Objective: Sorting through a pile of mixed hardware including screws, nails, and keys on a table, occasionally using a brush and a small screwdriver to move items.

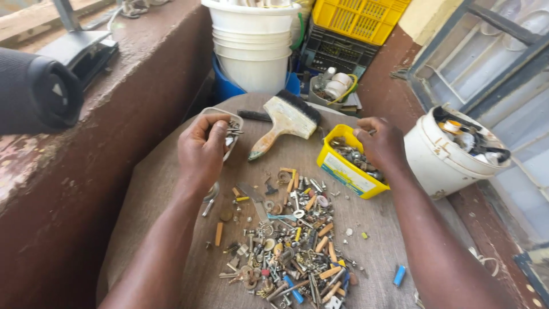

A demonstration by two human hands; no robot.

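My left hand (pixel 201 150) hovers with fingers pinched over a small grey tray (pixel 234 123) holding several screws; what sits between the fingertips is too small to tell. My right hand (pixel 382 143) reaches into a yellow box (pixel 343 169) filled with metal hardware, its fingers curled down among the pieces. Between my forearms lies a heap of mixed screws, washers, wall plugs and nuts (pixel 291 234) spread on a brown cloth-covered surface (pixel 160 189).
A wide paintbrush (pixel 286 117) lies behind the pile. A white bucket of odds and ends (pixel 452 151) stands at the right. Stacked white buckets (pixel 254 46), a yellow crate (pixel 357 17) and a black crate stand at the back. A brown ledge with a black speaker (pixel 37 91) runs along the left.
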